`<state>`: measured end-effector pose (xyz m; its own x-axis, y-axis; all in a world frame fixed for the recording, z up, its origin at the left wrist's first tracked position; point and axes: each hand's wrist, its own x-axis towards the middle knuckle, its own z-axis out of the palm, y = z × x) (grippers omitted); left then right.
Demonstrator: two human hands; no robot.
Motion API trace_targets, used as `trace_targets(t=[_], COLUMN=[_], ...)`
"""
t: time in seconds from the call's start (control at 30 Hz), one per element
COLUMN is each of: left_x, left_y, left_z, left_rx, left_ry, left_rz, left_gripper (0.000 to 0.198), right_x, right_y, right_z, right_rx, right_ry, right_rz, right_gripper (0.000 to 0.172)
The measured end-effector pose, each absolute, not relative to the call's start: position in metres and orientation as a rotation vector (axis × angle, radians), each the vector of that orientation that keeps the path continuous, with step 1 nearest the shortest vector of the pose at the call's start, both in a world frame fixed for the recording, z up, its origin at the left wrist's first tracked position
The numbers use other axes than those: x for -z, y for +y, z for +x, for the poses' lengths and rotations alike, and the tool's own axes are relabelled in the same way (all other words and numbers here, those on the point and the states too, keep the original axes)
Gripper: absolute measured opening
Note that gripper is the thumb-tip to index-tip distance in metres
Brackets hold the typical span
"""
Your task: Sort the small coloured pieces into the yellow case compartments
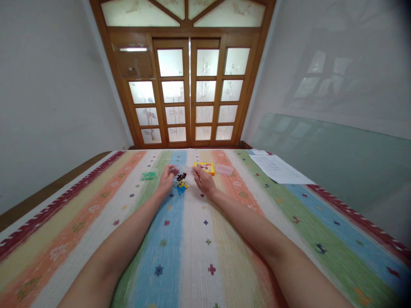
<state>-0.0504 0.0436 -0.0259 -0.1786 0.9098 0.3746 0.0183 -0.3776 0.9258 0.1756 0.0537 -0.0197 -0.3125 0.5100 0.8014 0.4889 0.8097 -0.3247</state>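
I'm thinking a sudden, uneven tug could be splitting the clear plastic (184, 168) — perhaps a bag — or making a knuckle scatter the pile of yellow and blue pieces (181, 188), since each grip is pinching one side of that film, the left hand (166, 178) left of the pile and the right hand (203, 180) right of it. The plastic is spanning the space just beyond the pile, looking thin and colourless, and I can't tell whether the dark red pieces (181, 176) are lying inside or below it.
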Motion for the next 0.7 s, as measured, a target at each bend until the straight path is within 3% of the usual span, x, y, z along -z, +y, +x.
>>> trace_targets(t=[0.4,0.7], left_x=[0.015,0.008], left_y=[0.038,0.031], left_z=[-0.051,-0.036], left_rx=[-1.745,-1.553], left_ry=[1.206,0.951], left_rz=[1.483,1.184], left_gripper=[0.029,0.046], right_x=[0.015,0.007], right_y=[0.037,0.036], right_z=[0.172,0.172], right_rx=[0.018,-0.004], right_ry=[-2.18,-2.165], right_rz=[-0.605,-0.825], right_gripper=[0.041,0.054])
